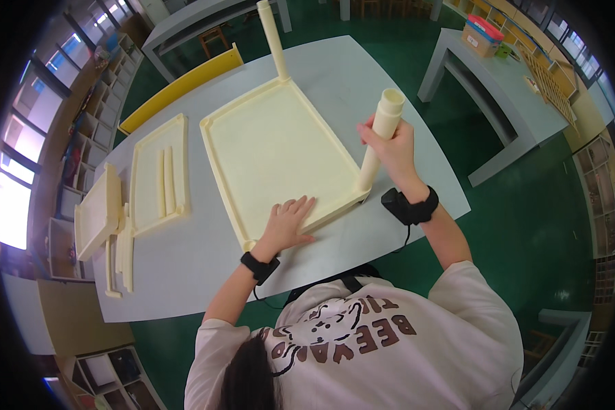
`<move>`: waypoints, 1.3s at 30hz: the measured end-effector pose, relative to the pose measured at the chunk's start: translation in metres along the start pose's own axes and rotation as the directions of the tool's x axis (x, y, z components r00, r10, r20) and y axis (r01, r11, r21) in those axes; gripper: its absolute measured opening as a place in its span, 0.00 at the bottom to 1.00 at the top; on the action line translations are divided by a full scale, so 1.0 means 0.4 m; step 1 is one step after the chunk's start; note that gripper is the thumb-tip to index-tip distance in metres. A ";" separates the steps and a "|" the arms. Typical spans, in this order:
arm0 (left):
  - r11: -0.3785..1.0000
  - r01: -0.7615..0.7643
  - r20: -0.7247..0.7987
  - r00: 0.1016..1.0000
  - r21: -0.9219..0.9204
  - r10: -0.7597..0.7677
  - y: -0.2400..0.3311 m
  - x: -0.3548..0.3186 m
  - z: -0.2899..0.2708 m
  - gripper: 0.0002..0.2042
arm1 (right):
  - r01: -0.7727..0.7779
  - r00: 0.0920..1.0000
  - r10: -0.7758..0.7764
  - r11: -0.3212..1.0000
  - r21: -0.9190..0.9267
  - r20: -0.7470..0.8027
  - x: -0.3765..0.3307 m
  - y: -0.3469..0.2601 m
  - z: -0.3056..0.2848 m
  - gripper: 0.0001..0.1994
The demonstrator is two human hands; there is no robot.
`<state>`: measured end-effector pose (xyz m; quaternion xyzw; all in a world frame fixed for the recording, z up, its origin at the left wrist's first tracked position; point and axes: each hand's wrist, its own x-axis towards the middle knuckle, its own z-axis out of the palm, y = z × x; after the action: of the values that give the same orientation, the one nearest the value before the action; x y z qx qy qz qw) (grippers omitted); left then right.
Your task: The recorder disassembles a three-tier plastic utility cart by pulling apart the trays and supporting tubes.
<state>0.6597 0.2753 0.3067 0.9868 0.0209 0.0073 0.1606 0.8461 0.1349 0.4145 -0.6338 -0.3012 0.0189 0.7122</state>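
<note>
A large cream plastic tray-like panel with a raised rim lies on the grey table. My right hand is wrapped round a cream plastic tube that stands, leaning slightly, at the panel's near right corner. Whether the tube is seated in that corner I cannot tell. My left hand rests flat, fingers spread, on the panel's near edge. Another cream tube rises from the far right corner. At the near left corner there is a small round socket.
To the left lie a second cream panel with two thin tubes on it, a smaller tray and several cream rods. A yellow chair back borders the far left edge. Another grey table stands at right.
</note>
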 end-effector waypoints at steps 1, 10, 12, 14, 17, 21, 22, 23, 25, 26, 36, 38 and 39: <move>0.999 -0.009 0.021 1.000 0.039 0.008 -0.005 0.000 0.023 0.41 | -0.005 1.000 0.005 1.000 0.001 0.004 -0.013 -0.024 0.011 0.09; 0.981 0.012 -0.153 0.988 0.192 0.018 -0.005 0.026 0.072 0.37 | -0.166 0.957 0.127 0.977 0.134 0.261 -0.101 -0.103 0.110 0.10; 0.971 -0.023 -0.137 0.989 0.239 0.057 -0.012 0.028 0.071 0.37 | -0.168 0.952 0.119 0.973 0.157 0.283 -0.101 -0.096 0.103 0.09; 0.958 -0.062 -0.116 0.988 0.279 0.098 -0.021 0.026 0.074 0.37 | -0.162 0.944 0.111 0.976 0.143 0.311 -0.097 -0.098 0.101 0.09; 0.961 -0.086 -0.088 0.990 0.264 0.113 -0.029 0.033 0.068 0.37 | -0.165 0.929 0.104 0.976 0.145 0.355 -0.085 -0.090 0.092 0.08; 0.962 -0.102 -0.094 0.987 0.254 0.129 -0.043 0.038 0.065 0.35 | -0.206 0.902 0.118 0.963 0.175 0.416 -0.070 -0.099 0.089 0.07; 0.962 -0.101 -0.093 0.987 0.254 0.128 -0.044 0.037 0.066 0.34 | -0.214 0.898 0.125 0.962 0.171 0.421 -0.066 -0.097 0.090 0.07; 0.964 -0.096 -0.092 0.988 0.247 0.122 -0.045 0.036 0.064 0.34 | -0.229 0.888 0.114 0.950 0.213 0.445 -0.063 -0.093 0.091 0.07; 0.966 -0.098 -0.085 0.989 0.238 0.122 -0.041 0.036 0.062 0.34 | -0.251 0.878 0.113 0.936 0.247 0.465 -0.058 -0.091 0.087 0.07; 0.968 -0.101 -0.093 0.988 0.231 0.125 -0.042 0.039 0.060 0.34 | -0.261 0.865 0.098 0.925 0.275 0.492 -0.053 -0.091 0.086 0.07; 0.965 -0.094 -0.076 0.990 0.246 0.116 -0.039 0.044 0.060 0.37 | -0.333 0.736 0.055 0.897 0.290 0.675 -0.007 -0.079 0.074 0.08; 0.961 -0.086 -0.080 0.991 0.263 0.110 -0.038 0.045 0.060 0.37 | -0.332 0.718 0.032 0.894 0.301 0.696 -0.001 -0.069 0.074 0.08; 0.962 -0.083 -0.077 0.991 0.262 0.107 -0.038 0.045 0.058 0.37 | -0.324 0.700 0.002 0.892 0.315 0.714 0.006 -0.064 0.075 0.08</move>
<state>0.6778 0.2830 0.2798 0.9978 -0.0184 0.0571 0.0292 0.8254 0.1575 0.4392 -0.4366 -0.4765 0.3845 0.6592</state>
